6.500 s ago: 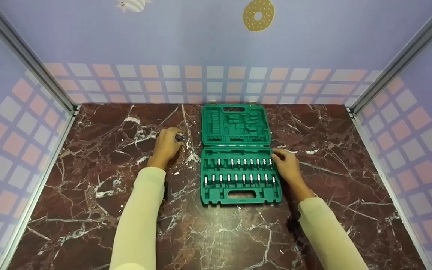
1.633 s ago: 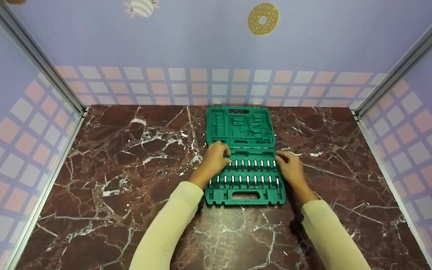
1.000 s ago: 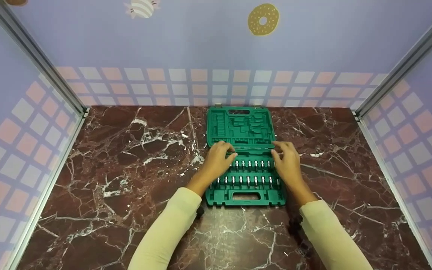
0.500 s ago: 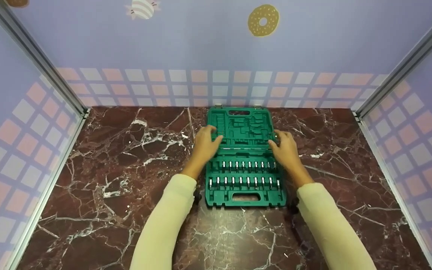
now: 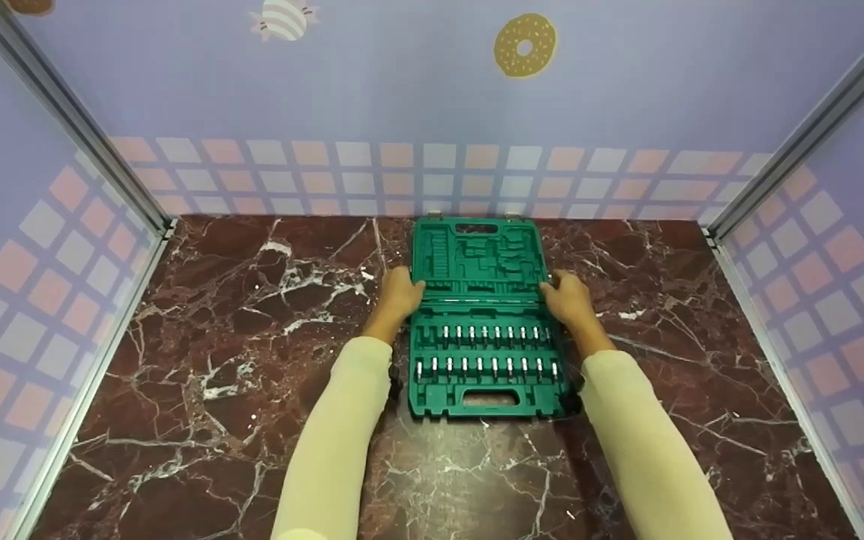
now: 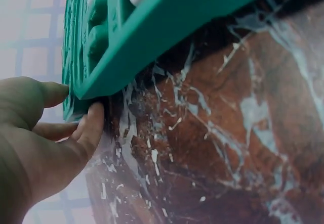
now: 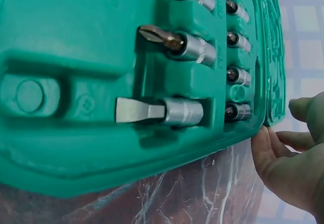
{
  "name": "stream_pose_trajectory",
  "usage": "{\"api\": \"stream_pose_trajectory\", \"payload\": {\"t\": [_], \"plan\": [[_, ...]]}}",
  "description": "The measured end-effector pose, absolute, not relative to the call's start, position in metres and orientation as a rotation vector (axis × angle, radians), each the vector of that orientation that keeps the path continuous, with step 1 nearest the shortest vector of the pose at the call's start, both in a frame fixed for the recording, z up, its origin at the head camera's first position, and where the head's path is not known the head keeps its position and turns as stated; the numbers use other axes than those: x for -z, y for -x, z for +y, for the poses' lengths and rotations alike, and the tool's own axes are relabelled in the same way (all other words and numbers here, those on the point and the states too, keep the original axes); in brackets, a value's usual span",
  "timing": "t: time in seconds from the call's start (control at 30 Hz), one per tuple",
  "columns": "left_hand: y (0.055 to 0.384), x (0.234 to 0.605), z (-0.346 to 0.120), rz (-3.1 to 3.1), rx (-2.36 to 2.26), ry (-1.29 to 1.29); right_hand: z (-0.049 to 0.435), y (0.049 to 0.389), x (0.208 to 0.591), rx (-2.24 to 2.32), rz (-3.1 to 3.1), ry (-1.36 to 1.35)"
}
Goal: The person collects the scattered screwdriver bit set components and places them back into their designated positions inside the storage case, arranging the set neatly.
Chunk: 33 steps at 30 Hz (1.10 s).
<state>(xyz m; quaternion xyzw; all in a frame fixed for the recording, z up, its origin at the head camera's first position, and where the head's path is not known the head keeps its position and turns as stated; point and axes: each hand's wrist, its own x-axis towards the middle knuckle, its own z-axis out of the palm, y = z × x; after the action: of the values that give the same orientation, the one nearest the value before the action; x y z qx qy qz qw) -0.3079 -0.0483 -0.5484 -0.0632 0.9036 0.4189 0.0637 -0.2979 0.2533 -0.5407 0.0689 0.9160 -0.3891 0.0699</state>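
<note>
A green bit socket case (image 5: 488, 405) lies spread flat on the table, its moulded lid (image 5: 481, 259) towards the back wall. Two rows of silver bit sockets (image 7: 195, 49) sit in the near half. My left hand (image 5: 400, 294) grips the case's left edge near the hinge; in the left wrist view the thumb touches the lid edge and the fingers (image 6: 91, 128) curl below. My right hand (image 5: 568, 298) holds the opposite edge, fingers (image 7: 260, 145) under the corner by the hinge and thumb by the lid. Parts of the fingers are hidden behind the case.
The dark red marbled table (image 5: 252, 420) stretches out on both sides of the case. Behind it stands a purple wall (image 5: 372, 90) with a checked band, close to the lid's far edge. Side walls (image 5: 49, 225) with metal corner strips enclose the table.
Earlier my left hand held a small dark piece left of the case. A gap in the upper row is now filled. Both hands have moved from the socket rows to the lid's sides.
</note>
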Motion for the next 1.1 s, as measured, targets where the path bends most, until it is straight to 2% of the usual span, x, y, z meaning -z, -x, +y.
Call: {"api": "stream_pose_trajectory", "payload": {"t": [0.37, 1.1], "plan": [[0.308, 0.549, -0.050, 2.638, -1.366, 0.256, 0.254, 0.300, 0.542, 1.388, 2.566, -0.307], [0.307, 0.540, -0.046, 2.752, -1.523, 0.211, 0.264, 0.298, 0.535, 1.665, 2.491, -0.276]]}}
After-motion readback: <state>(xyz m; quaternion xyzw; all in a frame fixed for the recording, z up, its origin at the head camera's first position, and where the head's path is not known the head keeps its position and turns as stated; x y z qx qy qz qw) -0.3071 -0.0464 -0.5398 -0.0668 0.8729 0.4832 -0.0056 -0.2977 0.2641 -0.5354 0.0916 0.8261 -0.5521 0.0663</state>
